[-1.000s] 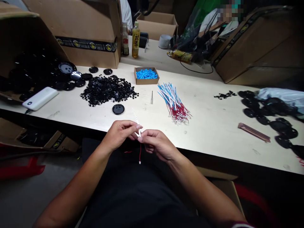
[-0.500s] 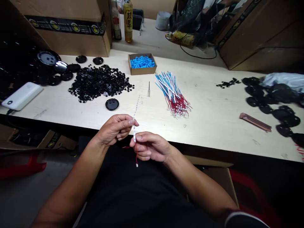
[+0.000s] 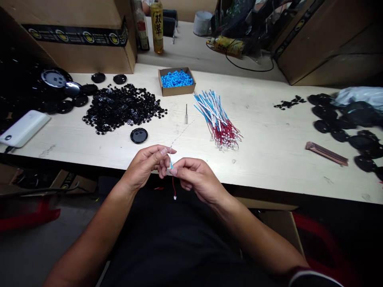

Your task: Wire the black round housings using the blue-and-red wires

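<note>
A thin red-and-white wire [image 3: 174, 185] is pinched between the left hand [image 3: 146, 165] and the right hand [image 3: 197, 179], held close together at the tabletop [image 3: 263, 159] edge. Its middle is hidden by the fingers. A bundle of similar wires [image 3: 217, 117] is lying beyond.

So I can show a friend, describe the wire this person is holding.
At the front of the long pale workbench, the person's left hand and right hand pinch one thin wire: a red tail with a tiny white end hangs below, a pale strand rises above. The other wires lie bundled on the bench.
</note>
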`<state>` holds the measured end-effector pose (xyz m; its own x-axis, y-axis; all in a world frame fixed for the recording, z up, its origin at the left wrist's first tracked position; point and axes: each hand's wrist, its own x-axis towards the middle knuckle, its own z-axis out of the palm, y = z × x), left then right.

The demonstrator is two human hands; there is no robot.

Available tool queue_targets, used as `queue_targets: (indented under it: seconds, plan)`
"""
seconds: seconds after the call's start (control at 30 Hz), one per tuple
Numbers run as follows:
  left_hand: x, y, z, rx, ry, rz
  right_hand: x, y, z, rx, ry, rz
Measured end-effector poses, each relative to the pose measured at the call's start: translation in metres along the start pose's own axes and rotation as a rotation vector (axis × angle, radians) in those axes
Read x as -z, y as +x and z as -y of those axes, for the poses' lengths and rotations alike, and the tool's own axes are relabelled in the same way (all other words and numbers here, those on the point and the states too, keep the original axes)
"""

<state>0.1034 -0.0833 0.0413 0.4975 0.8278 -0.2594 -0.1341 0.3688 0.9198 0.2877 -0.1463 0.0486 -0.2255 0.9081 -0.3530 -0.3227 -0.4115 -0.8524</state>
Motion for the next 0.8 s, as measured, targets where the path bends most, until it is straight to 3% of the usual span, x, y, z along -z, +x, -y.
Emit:
queue_targets:
  seconds: [0.1, 0.2, 0.53, 0.8]
  plan:
    - [-0.001, -0.002, 0.000, 0.013, 0.085, -0.009, 0.003, 0.000, 0.001, 0.147, -0.188, -0.097]
    - [-0.003, -0.001, -0.001, 0.022, 0.134, 0.000, 0.005, 0.000, -0.001, 0.179, -0.301, -0.136]
    - [-0.002, 0.008, 0.006, 0.035, 0.149, -0.023, 0.008, -0.002, -0.004, 0.046, -0.202, -0.065]
    - [-0.004, 0.007, 0.010, 0.079, 0.139, -0.036, 0.010, -0.002, -0.009, 0.007, -0.217, -0.088]
